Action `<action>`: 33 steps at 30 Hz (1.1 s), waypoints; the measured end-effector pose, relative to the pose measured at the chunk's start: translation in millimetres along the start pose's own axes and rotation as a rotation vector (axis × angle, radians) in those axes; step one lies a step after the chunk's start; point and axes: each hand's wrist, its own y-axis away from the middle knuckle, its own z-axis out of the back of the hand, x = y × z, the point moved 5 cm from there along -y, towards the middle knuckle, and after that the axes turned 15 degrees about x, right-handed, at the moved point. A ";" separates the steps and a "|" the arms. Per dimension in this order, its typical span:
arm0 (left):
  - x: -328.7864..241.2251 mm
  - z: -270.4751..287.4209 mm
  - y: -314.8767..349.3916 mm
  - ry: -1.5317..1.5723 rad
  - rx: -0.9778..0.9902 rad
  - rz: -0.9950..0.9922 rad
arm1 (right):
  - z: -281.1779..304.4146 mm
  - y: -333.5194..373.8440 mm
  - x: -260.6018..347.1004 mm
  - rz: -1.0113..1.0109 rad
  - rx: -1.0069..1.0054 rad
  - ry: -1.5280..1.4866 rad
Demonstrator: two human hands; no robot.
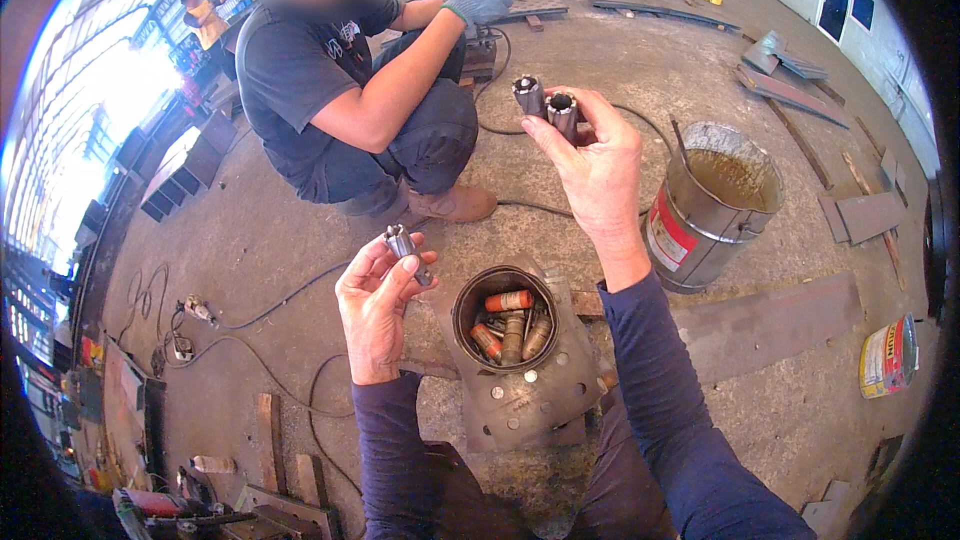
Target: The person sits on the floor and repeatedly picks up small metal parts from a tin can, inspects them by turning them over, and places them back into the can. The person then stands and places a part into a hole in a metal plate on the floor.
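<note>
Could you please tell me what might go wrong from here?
The right hand grips two cutters at once, so one might slip and drop. Their toothed ends, like that of the cutter in the left hand, could nick bare skin. The cable winding across the floor might trip someone.

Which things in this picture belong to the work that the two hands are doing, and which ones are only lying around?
Seemingly part of the work:
- toothed metal piece in the left hand
- two similar pieces in the right hand
- round tin containing orange and metallic cylinders

Apparently just standing or lying about:
- large bucket
- yellow-and-red can
- wooden strip
</note>
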 end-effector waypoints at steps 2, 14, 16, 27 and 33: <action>0.4 0.5 0.0 0.008 0.004 -0.004 | 0.3 0.1 -0.3 0.000 0.001 0.020; -3.3 0.8 -3.0 -0.039 0.013 0.005 | 2.2 -1.4 -3.5 0.012 0.006 0.034; -7.5 9.7 1.7 -0.087 -0.005 -0.002 | -7.4 2.1 -6.4 0.012 0.171 0.158; -14.6 44.8 -5.9 0.091 -0.055 -0.137 | -88.1 104.9 -55.9 0.005 1.130 0.473; -12.6 51.1 -4.0 0.082 -0.033 -0.121 | -30.3 101.9 -75.4 -0.267 0.887 0.384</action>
